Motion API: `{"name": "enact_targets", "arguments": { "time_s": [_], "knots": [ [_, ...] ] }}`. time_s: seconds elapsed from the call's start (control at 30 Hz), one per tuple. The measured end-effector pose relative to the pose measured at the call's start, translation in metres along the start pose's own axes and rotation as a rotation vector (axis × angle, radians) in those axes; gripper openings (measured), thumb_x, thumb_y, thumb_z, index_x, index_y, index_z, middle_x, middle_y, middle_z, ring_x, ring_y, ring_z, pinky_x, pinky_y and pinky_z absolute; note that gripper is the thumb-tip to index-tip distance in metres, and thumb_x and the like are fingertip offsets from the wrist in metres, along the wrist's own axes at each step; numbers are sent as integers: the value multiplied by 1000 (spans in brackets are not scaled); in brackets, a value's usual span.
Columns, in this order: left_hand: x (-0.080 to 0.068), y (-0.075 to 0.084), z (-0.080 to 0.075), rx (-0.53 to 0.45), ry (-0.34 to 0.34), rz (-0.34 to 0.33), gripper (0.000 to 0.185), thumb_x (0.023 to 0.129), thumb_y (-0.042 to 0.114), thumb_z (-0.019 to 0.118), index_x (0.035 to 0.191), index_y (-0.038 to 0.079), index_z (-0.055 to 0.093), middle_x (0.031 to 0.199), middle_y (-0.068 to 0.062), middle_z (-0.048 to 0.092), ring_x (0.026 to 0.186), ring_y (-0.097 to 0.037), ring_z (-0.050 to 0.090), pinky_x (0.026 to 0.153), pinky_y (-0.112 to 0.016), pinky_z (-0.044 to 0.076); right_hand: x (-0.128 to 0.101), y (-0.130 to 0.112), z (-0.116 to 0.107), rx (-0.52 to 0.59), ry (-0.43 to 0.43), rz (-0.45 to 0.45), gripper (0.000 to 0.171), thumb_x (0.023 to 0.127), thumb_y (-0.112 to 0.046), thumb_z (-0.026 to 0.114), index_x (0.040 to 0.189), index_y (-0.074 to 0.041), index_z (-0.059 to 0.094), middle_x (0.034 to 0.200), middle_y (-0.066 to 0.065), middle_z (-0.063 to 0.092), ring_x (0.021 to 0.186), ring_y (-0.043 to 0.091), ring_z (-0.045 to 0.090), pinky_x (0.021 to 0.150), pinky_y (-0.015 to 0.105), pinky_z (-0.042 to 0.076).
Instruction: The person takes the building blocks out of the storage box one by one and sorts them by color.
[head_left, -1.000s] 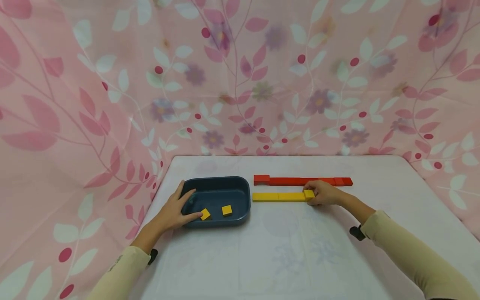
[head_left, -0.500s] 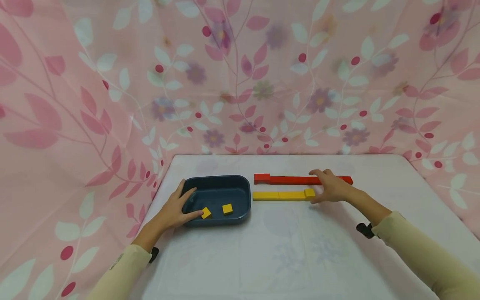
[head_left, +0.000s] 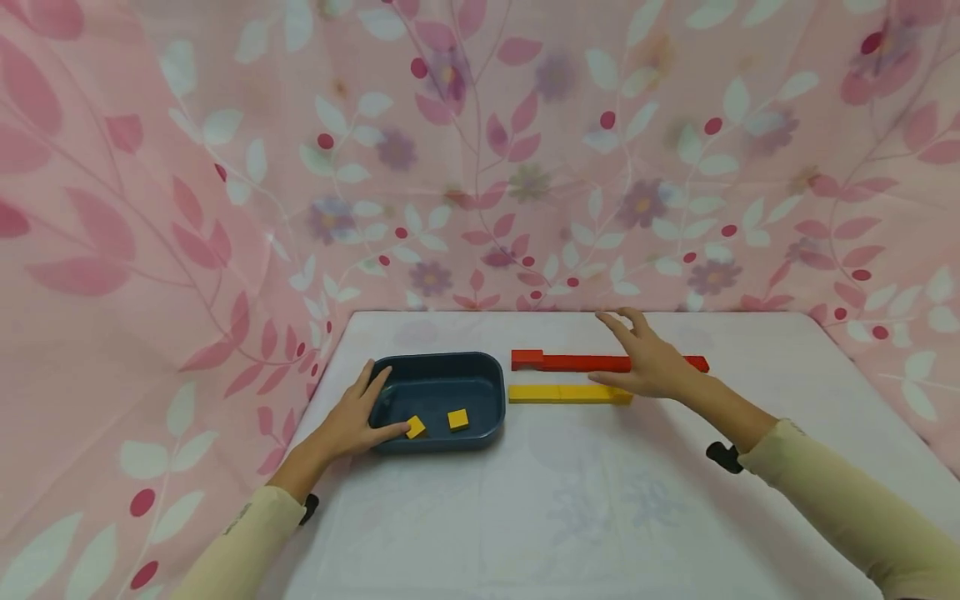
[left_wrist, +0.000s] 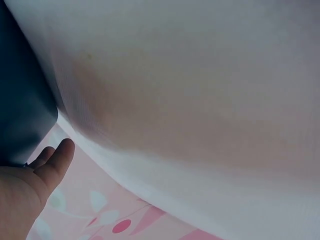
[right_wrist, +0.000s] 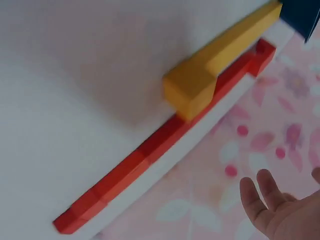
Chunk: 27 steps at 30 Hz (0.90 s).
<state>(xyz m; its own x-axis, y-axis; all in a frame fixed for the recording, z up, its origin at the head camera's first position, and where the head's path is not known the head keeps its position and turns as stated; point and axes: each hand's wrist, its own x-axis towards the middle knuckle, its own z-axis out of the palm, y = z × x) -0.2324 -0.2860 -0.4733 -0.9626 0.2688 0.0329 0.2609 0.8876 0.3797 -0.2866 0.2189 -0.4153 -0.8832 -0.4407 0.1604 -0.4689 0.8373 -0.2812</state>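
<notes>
The right hand (head_left: 648,362), fingers spread, hovers over the row of yellow wooden blocks (head_left: 570,393) near the table's far edge; lowering carelessly could nudge it crooked. The left hand (head_left: 352,421), fingers relaxed, rests on the dark blue plastic tray (head_left: 438,371).

A makeshift recording corner rather than any working room, most likely set up indoors for tabletop play. Enclosed on three sides by a hung pink curtain (head_left: 480,150) printed with leaves, berries and flowers, hiding whatever lies behind. In the middle, a small table (head_left: 570,500) draped in a pale cloth with a faint floral print. On it only toy-like items: a dark blue tray (head_left: 438,367), a row of red blocks (head_left: 570,362) and a row of yellow blocks (head_left: 558,393). No furniture, appliances or tools visible to mark a kitchen, shop or office.
</notes>
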Motion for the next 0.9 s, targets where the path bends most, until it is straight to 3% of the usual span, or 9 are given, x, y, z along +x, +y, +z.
{"name": "enact_targets", "arguments": {
  "time_s": [0.13,0.23,0.33,0.63,0.9],
  "knots": [
    [2,-1,-1,5,-15,6,113,75,75,65,160,20,15,167,-17,2,144,-49,28,104,-73,34,7,-18,4,-56,8,-109,102,81,-68,66,160,-29,15,165,17,5,133,44,44,101,63,46],
    [3,-1,-1,11,-23,18,113,75,74,67,160,19,15,167,-17,2,143,-49,29,104,-73,35,12,-28,5,-112,-8,-142,102,81,-71,63,160,-31,12,167,12,-9,143,46,30,112,69,28],
    [3,0,-1,14,-40,24,116,73,73,69,160,17,16,166,-19,1,142,-51,29,103,-73,36,16,-37,5,-124,-23,-168,102,81,-71,62,160,-31,11,167,8,-15,146,45,24,114,69,23],
    [0,1,-6,10,-50,1,117,69,73,72,159,19,20,166,-20,0,143,-52,27,103,-74,36,37,-69,19,-90,-75,-305,99,83,-72,60,160,-33,10,167,6,-14,149,39,21,115,64,28],
    [-1,2,-6,26,-66,4,114,71,75,68,159,20,20,166,-20,0,143,-51,27,103,-73,36,50,-93,35,-116,-98,-324,96,84,-71,57,159,-34,12,167,5,-14,152,34,11,119,65,18]
  ]
}}
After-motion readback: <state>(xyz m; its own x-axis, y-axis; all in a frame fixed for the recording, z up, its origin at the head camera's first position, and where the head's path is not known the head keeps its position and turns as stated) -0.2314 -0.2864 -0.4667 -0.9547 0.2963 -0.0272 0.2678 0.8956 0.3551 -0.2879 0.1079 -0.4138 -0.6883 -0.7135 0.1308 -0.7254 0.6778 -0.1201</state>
